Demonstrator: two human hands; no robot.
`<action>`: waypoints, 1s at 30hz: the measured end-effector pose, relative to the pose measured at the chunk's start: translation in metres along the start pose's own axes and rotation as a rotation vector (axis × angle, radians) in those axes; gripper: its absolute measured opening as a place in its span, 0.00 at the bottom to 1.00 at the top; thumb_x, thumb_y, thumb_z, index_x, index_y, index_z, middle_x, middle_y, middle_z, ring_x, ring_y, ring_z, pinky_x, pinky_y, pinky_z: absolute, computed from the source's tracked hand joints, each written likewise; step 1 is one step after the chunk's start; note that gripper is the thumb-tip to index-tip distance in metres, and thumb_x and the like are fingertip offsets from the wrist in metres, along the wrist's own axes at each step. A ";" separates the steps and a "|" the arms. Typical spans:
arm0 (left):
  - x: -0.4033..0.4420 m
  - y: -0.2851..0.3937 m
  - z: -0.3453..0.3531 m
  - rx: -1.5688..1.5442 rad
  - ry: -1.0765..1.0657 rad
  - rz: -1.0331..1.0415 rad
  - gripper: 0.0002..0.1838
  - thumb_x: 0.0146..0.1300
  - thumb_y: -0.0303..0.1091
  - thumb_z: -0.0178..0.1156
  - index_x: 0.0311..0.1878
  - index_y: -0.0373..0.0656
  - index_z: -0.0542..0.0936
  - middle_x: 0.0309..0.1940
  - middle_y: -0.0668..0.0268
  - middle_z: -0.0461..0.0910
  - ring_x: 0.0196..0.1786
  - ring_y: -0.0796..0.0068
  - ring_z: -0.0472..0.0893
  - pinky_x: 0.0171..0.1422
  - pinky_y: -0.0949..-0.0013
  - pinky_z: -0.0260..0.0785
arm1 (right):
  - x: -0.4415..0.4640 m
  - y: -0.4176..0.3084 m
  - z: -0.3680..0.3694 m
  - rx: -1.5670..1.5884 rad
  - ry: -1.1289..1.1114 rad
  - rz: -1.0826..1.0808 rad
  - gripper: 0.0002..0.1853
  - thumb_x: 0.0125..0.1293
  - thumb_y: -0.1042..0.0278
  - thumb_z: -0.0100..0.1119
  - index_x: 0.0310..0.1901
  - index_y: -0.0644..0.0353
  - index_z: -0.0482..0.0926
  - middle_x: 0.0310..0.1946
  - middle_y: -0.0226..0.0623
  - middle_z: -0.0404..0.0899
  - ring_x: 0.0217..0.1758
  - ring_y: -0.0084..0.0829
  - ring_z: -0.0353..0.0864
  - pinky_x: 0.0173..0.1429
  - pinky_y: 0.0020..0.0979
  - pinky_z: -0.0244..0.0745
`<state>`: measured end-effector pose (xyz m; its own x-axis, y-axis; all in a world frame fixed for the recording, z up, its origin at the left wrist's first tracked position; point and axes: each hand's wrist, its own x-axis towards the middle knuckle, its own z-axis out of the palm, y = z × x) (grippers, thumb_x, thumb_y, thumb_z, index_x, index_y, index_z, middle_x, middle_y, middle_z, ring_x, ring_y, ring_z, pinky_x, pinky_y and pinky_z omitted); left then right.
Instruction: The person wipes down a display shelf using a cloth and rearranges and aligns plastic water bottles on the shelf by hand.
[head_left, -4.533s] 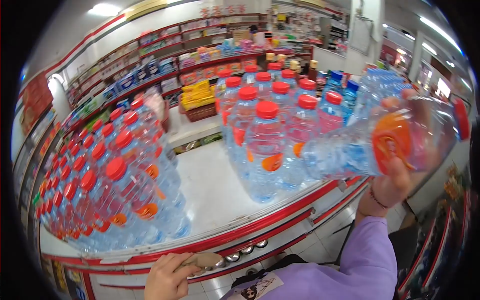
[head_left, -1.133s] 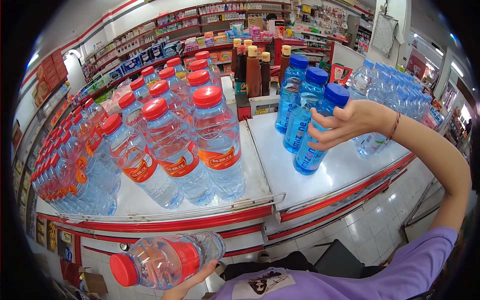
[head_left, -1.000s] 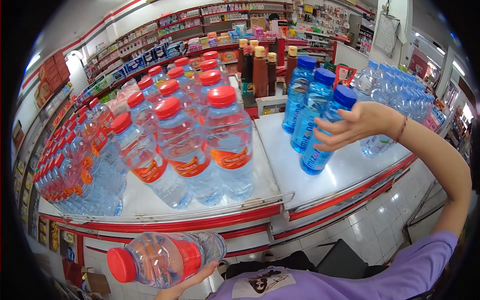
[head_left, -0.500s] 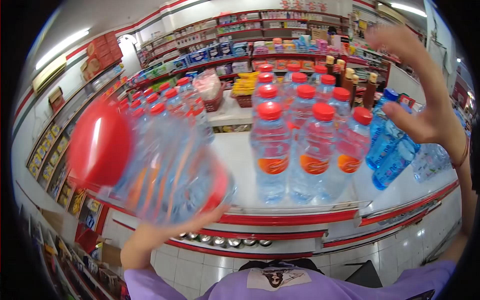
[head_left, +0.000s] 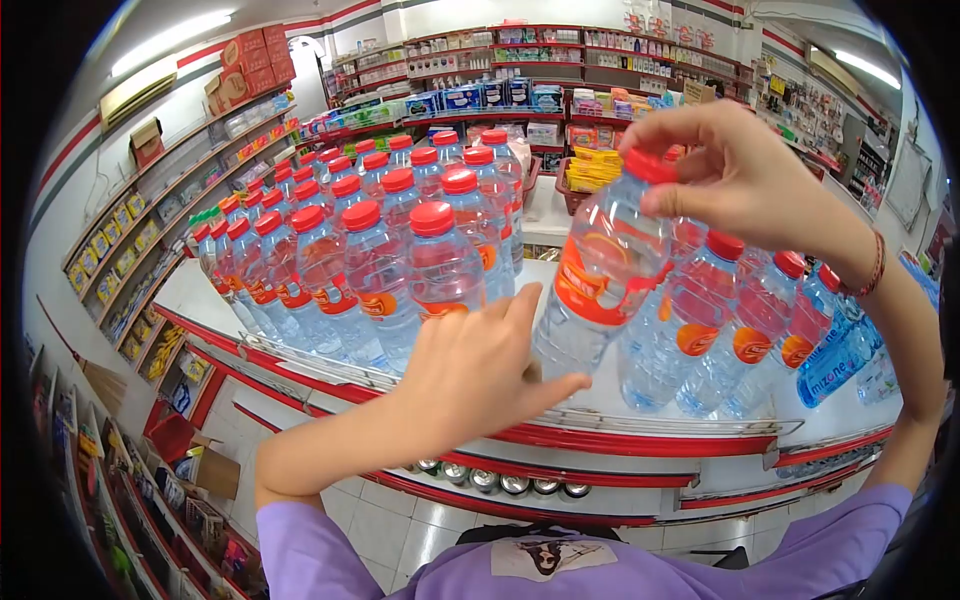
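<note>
In the head view, my right hand (head_left: 725, 170) has its thumb and fingers closed around the red cap of a clear plastic bottle (head_left: 603, 265) with an orange-red label. This bottle leans over the white counter, its cap toward the right. My left hand (head_left: 468, 368) is beside the bottle's base, thumb and index finger stretched apart; whether it touches the base I cannot tell. Left of it stand rows of similar red-capped bottles (head_left: 375, 285). A smaller group of the same bottles (head_left: 700, 310) stands to the right, partly behind the held one.
A blue bottle (head_left: 835, 365) lies tilted at the right end of the counter. Along the white counter's (head_left: 185, 290) front runs a low wire rail. Yellow packets (head_left: 594, 170) sit in a basket behind. Cans (head_left: 515, 484) line a lower shelf, and stocked shelves surround the room.
The bottle near the camera in my left hand has moved right and over the counter. My right hand has come down onto its cap; my left hand's fingers have spread. The view has turned left.
</note>
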<state>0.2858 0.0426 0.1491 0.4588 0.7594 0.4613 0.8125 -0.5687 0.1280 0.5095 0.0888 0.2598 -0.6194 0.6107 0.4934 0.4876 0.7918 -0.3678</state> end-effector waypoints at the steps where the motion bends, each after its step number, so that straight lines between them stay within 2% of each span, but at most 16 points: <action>1: -0.014 -0.003 -0.007 0.034 0.094 0.060 0.36 0.44 0.51 0.71 0.51 0.34 0.73 0.26 0.55 0.80 0.21 0.63 0.80 0.26 0.68 0.72 | 0.001 0.000 0.006 -0.011 -0.007 -0.016 0.15 0.54 0.69 0.67 0.39 0.70 0.76 0.33 0.39 0.78 0.32 0.24 0.79 0.39 0.26 0.77; 2: -0.027 -0.009 -0.014 0.021 0.168 0.107 0.35 0.44 0.49 0.72 0.50 0.33 0.73 0.25 0.56 0.80 0.21 0.63 0.80 0.25 0.67 0.72 | 0.000 -0.001 0.010 -0.022 -0.010 -0.031 0.15 0.54 0.70 0.67 0.39 0.71 0.76 0.34 0.40 0.78 0.33 0.25 0.79 0.40 0.26 0.78; 3: -0.040 -0.017 -0.021 0.007 0.240 0.157 0.33 0.44 0.46 0.72 0.49 0.32 0.74 0.23 0.56 0.79 0.21 0.64 0.80 0.24 0.67 0.71 | 0.002 -0.012 0.012 0.003 -0.051 0.106 0.15 0.54 0.72 0.66 0.40 0.71 0.75 0.35 0.41 0.78 0.35 0.26 0.79 0.42 0.26 0.78; 4: -0.053 -0.026 -0.029 -0.007 0.310 0.208 0.32 0.44 0.44 0.72 0.48 0.31 0.74 0.22 0.57 0.78 0.20 0.65 0.80 0.22 0.67 0.71 | 0.004 -0.010 0.016 0.018 -0.058 0.106 0.14 0.53 0.73 0.66 0.40 0.70 0.75 0.35 0.41 0.78 0.36 0.26 0.79 0.42 0.26 0.78; 6: -0.082 -0.048 -0.048 -0.034 0.395 0.092 0.26 0.45 0.36 0.72 0.46 0.34 0.76 0.24 0.59 0.79 0.20 0.67 0.79 0.23 0.68 0.71 | 0.010 -0.006 0.025 0.053 -0.073 0.094 0.14 0.53 0.75 0.66 0.40 0.69 0.75 0.35 0.40 0.78 0.36 0.25 0.79 0.41 0.27 0.78; 8: -0.108 -0.077 -0.064 -0.016 0.521 -0.135 0.19 0.48 0.32 0.69 0.44 0.35 0.78 0.25 0.61 0.80 0.22 0.74 0.79 0.26 0.73 0.70 | 0.016 -0.006 0.033 0.055 -0.126 0.140 0.15 0.52 0.78 0.64 0.42 0.68 0.75 0.37 0.39 0.78 0.38 0.25 0.77 0.44 0.27 0.77; 12: -0.142 -0.158 -0.094 0.077 0.779 -0.505 0.09 0.56 0.27 0.62 0.38 0.31 0.78 0.23 0.62 0.79 0.27 0.81 0.77 0.34 0.77 0.67 | 0.024 0.001 0.044 0.062 -0.211 0.205 0.17 0.51 0.84 0.61 0.45 0.67 0.73 0.40 0.37 0.77 0.43 0.24 0.76 0.49 0.26 0.75; 14: -0.161 -0.211 -0.103 0.096 0.861 -0.553 0.08 0.58 0.28 0.61 0.36 0.32 0.78 0.23 0.61 0.80 0.27 0.79 0.77 0.35 0.76 0.68 | 0.027 0.008 0.049 0.156 -0.183 0.196 0.17 0.50 0.88 0.59 0.44 0.67 0.73 0.41 0.36 0.77 0.44 0.24 0.76 0.49 0.26 0.74; 16: -0.180 -0.260 -0.117 0.213 0.823 -0.636 0.12 0.58 0.34 0.61 0.36 0.32 0.79 0.24 0.61 0.80 0.28 0.79 0.78 0.35 0.74 0.69 | 0.033 0.003 0.051 0.097 -0.199 0.145 0.19 0.47 0.91 0.56 0.44 0.68 0.72 0.44 0.36 0.76 0.46 0.24 0.75 0.50 0.26 0.73; 20: -0.220 -0.395 -0.130 0.297 0.748 -0.942 0.21 0.55 0.45 0.63 0.39 0.33 0.81 0.26 0.60 0.81 0.28 0.76 0.78 0.35 0.71 0.70 | 0.041 -0.007 0.055 0.094 -0.222 0.310 0.21 0.45 0.92 0.52 0.44 0.65 0.70 0.42 0.34 0.71 0.50 0.25 0.73 0.54 0.27 0.70; 22: -0.224 -0.439 -0.122 -0.261 0.789 -1.119 0.19 0.52 0.40 0.65 0.39 0.33 0.82 0.28 0.61 0.82 0.27 0.76 0.78 0.33 0.72 0.70 | 0.040 0.001 0.056 0.076 -0.189 0.340 0.22 0.45 0.91 0.53 0.45 0.65 0.70 0.42 0.34 0.71 0.50 0.24 0.73 0.55 0.27 0.70; 23: -0.229 -0.457 -0.114 -0.299 0.761 -1.110 0.18 0.51 0.38 0.65 0.40 0.33 0.81 0.28 0.61 0.81 0.27 0.76 0.78 0.32 0.72 0.70 | 0.041 -0.001 0.056 0.117 -0.181 0.410 0.21 0.47 0.87 0.56 0.45 0.64 0.69 0.43 0.34 0.71 0.51 0.24 0.72 0.56 0.27 0.69; 26: -0.225 -0.515 -0.086 -0.514 0.716 -1.019 0.20 0.48 0.30 0.65 0.45 0.33 0.79 0.31 0.62 0.81 0.28 0.78 0.78 0.32 0.72 0.72 | 0.042 0.005 0.060 0.104 -0.150 0.336 0.17 0.50 0.83 0.59 0.44 0.63 0.71 0.42 0.33 0.72 0.48 0.24 0.73 0.53 0.26 0.70; 28: -0.216 -0.556 -0.062 -0.245 0.811 -0.915 0.21 0.48 0.30 0.64 0.47 0.34 0.77 0.37 0.60 0.81 0.36 0.70 0.80 0.41 0.68 0.73 | 0.052 -0.019 0.062 -0.196 -0.124 0.461 0.14 0.54 0.73 0.62 0.42 0.64 0.74 0.35 0.33 0.76 0.42 0.24 0.76 0.47 0.25 0.72; 29: -0.208 -0.562 -0.054 0.061 0.783 -0.822 0.22 0.48 0.30 0.63 0.49 0.37 0.76 0.38 0.56 0.81 0.40 0.63 0.80 0.46 0.63 0.72 | 0.051 -0.019 0.064 -0.193 -0.094 0.420 0.15 0.55 0.70 0.62 0.44 0.65 0.75 0.34 0.36 0.78 0.39 0.25 0.78 0.45 0.26 0.73; 30: -0.201 -0.562 -0.043 0.433 0.757 -0.618 0.22 0.48 0.32 0.61 0.50 0.38 0.75 0.38 0.51 0.80 0.40 0.53 0.80 0.47 0.58 0.71 | 0.051 -0.014 0.061 -0.220 -0.136 0.381 0.14 0.57 0.70 0.61 0.43 0.67 0.76 0.34 0.39 0.79 0.36 0.27 0.79 0.43 0.27 0.75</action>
<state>-0.2784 0.1954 0.0225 -0.2979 0.3991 0.8672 0.9546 0.1214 0.2721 0.4334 0.1090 0.2416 -0.4381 0.8657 0.2422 0.8063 0.4975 -0.3199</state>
